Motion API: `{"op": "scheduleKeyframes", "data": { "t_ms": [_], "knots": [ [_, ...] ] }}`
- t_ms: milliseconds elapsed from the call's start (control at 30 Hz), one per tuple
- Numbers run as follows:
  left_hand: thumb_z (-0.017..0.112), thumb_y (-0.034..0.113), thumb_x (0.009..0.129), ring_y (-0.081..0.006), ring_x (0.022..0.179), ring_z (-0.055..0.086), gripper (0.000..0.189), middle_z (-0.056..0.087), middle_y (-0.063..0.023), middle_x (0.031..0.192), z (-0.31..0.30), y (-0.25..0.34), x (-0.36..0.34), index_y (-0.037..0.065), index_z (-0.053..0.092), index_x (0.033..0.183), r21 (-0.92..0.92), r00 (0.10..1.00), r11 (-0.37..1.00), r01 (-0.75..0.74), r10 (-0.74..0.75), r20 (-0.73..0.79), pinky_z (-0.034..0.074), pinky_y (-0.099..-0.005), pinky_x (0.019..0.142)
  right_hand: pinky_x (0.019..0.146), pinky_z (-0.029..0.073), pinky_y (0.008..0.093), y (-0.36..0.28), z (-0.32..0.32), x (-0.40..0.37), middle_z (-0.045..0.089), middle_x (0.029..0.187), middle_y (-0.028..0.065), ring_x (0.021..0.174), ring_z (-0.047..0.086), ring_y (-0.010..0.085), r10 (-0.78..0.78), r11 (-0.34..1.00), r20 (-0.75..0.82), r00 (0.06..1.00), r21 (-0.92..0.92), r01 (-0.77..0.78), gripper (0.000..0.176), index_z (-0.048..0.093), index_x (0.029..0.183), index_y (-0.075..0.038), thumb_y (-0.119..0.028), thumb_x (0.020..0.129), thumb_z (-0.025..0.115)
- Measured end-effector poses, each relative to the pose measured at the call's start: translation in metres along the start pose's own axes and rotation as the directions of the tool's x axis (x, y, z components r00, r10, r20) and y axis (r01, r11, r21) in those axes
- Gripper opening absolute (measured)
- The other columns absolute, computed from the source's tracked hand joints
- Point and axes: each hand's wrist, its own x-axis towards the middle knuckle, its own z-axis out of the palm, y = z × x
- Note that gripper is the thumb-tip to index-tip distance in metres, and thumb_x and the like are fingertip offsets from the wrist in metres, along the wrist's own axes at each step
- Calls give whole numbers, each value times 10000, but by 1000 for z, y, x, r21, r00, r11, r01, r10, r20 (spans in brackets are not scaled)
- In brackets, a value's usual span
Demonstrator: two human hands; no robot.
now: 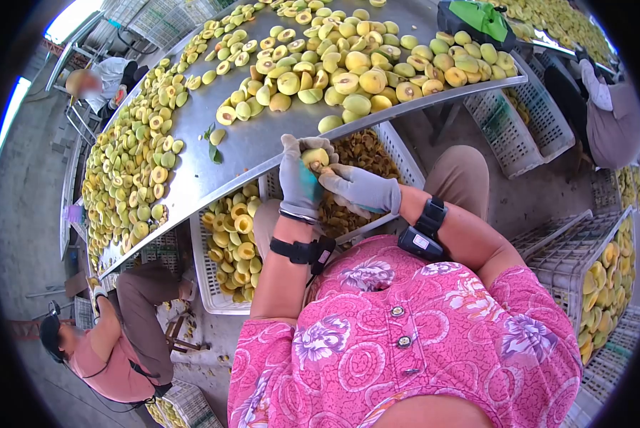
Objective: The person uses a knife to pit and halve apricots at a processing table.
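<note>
My left hand (298,184), in a grey glove with a green patch, is closed around a yellow-green peach half (315,156) just beyond the table's front edge. My right hand (363,190), gloved too, has its fingers pinched together at the fruit's lower side. Whatever lies between those fingertips is too small to make out. Beneath both hands stands a crate of brown pits and scraps (345,221). To its left, a white crate (209,292) holds pitted yellow halves.
Many peach halves (363,68) cover the metal table (255,146). A green and black bag (480,21) sits at its far right. Crates (555,264) stand at right. Co-workers are at lower left (113,357), upper left (106,78) and upper right (612,114).
</note>
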Motion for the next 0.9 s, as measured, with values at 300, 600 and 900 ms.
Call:
{"op": "scheduleKeyframes", "data": {
  "t_ms": [300, 600, 900],
  "knots": [
    [423, 541, 970, -240, 670, 613, 576, 630, -139, 792, -11, 4, -6, 16, 582, 793, 372, 991, 926, -69, 21, 132, 536, -354, 640, 308, 267, 218, 8, -5, -5, 402, 569, -55, 364, 339, 57, 189, 936, 236, 953, 252, -248, 350, 481, 970, -111, -461, 976, 466],
    [452, 553, 952, -255, 623, 609, 567, 622, -145, 738, -15, -1, -13, 41, 584, 750, 391, 938, 905, -166, 23, 346, 531, -371, 591, 306, 205, 180, 29, -8, -4, 321, 571, -88, 360, 264, 5, -35, 684, 606, 795, 594, -423, 362, 475, 964, -105, -464, 994, 444],
    [426, 551, 957, -276, 832, 584, 499, 601, -67, 806, -23, -5, -8, 109, 586, 791, -384, 978, 908, 168, -104, 181, 484, -419, 770, 299, 193, 173, 39, -6, -2, 344, 594, -70, 359, 249, 3, -336, 372, 711, 618, 703, -607, 369, 488, 1041, -91, -453, 1004, 421]
  ]
}}
